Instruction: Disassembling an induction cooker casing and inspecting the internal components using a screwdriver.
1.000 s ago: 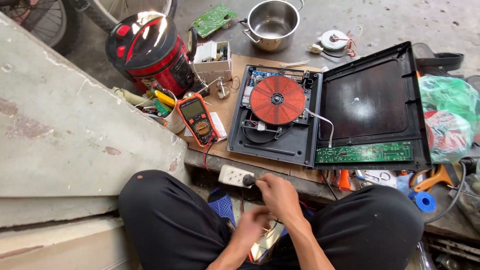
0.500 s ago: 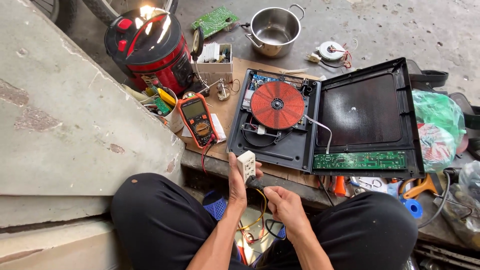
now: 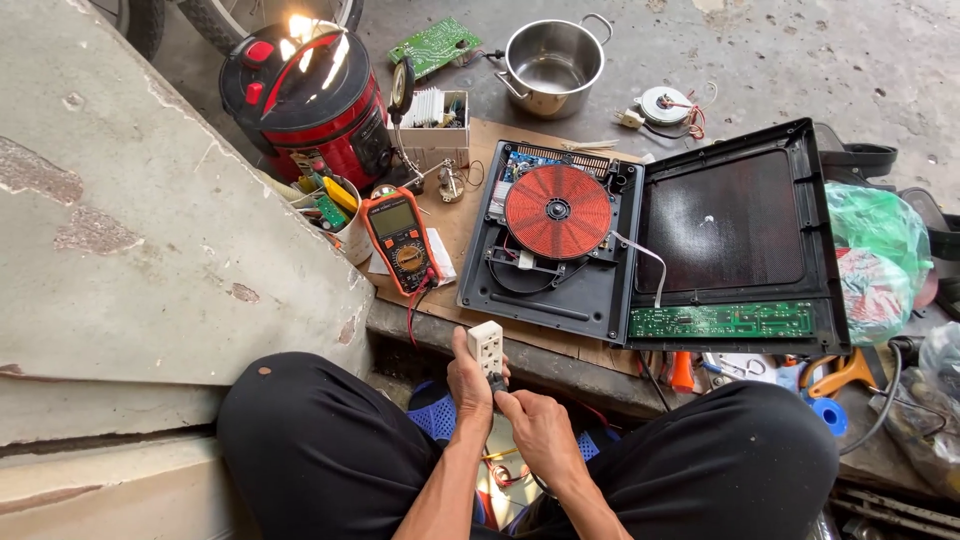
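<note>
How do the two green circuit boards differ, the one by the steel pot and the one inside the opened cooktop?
The loose circuit board lies on the concrete floor beside the steel pot, tilted and broad. The long circuit board is a narrow strip, lying level, mounted along the edge of the cooktop's opened lid. A white ribbon cable runs to the long one. Both are green and lie face up.

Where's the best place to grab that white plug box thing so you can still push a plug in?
Probably around its lower body, from behind and the left, as the left hand does now. The white socket block is a narrow upright bar, so wrapping its back leaves the holed face open for the right hand with the plug.
</note>
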